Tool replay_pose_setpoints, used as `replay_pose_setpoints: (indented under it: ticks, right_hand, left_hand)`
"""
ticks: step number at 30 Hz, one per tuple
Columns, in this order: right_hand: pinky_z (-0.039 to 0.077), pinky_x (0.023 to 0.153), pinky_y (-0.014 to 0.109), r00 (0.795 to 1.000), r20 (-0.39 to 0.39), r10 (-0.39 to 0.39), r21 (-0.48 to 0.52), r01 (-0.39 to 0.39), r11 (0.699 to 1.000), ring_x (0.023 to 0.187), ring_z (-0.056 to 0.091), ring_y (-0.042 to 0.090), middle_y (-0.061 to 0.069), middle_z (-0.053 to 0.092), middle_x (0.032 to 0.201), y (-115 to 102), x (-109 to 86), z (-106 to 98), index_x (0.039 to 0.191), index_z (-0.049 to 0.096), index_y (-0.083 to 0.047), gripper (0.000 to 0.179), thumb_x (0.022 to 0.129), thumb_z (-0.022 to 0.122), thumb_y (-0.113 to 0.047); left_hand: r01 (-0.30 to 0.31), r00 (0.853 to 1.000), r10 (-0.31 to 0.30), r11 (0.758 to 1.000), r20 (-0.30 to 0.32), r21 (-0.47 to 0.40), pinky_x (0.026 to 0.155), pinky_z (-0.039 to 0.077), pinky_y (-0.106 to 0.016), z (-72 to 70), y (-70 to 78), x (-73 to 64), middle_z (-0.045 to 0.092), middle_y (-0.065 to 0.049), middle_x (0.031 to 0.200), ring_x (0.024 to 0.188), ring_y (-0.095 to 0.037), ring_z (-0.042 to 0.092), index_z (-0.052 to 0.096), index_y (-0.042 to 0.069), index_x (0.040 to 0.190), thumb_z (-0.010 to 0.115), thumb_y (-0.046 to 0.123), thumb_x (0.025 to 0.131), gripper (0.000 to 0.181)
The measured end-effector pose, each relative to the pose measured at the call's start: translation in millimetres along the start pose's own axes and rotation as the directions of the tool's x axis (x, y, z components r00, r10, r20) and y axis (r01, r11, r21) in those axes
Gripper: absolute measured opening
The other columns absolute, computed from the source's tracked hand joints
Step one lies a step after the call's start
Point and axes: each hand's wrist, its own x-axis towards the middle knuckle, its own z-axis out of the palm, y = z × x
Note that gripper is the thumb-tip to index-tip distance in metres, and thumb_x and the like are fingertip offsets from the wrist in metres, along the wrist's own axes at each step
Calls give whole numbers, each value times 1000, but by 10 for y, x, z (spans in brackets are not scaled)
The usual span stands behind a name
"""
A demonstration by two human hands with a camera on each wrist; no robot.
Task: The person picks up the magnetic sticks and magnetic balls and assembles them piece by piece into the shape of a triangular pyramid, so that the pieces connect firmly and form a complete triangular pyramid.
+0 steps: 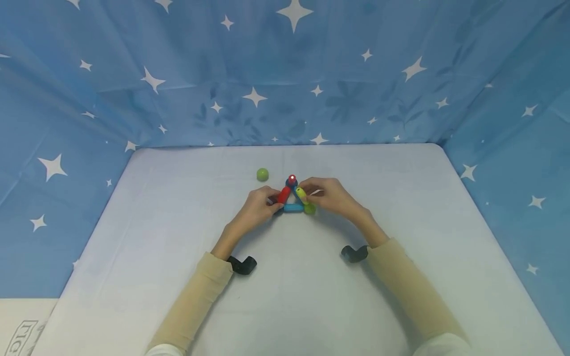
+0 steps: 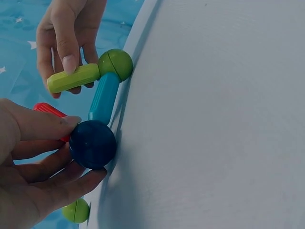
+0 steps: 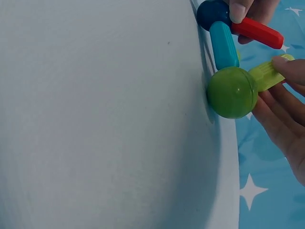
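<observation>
My left hand [image 1: 260,203] pinches a red magnetic stick [image 1: 284,194] near its lower end, where a dark blue ball [image 2: 93,144] joins it. Between my right hand's [image 1: 328,195] thumb and fingers is a yellow-green stick [image 2: 72,78], attached to a green ball [image 3: 232,92]. A light blue stick [image 1: 293,208] links the two balls along the front, low at the tabletop. Both held sticks slant upward. Behind them stands a red-tipped piece [image 1: 292,178] on a second dark blue ball [image 1: 291,183], with another blue stick partly hidden by the yellow-green one.
A loose green ball [image 1: 262,174] lies on the white table [image 1: 205,173] behind my left hand. Blue star-patterned curtains [image 1: 285,74] close off the back and sides. Black wrist mounts [image 1: 244,265] stick out beneath both forearms.
</observation>
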Motion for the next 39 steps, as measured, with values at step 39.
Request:
replay_pose_setpoints:
  ticks: [39]
  right_hand:
    - [58,92,41,988,131,81,-74,-72,995,111,68,24,8,73,116,183,-125,-91,122,70,-6,32,93,76,-20]
  left_hand:
    - [19,993,1,985,-115,169,110,42,-53,-485,-268,585,62,-26,129,124,-41,55,68,-6,125,69,7,92,35]
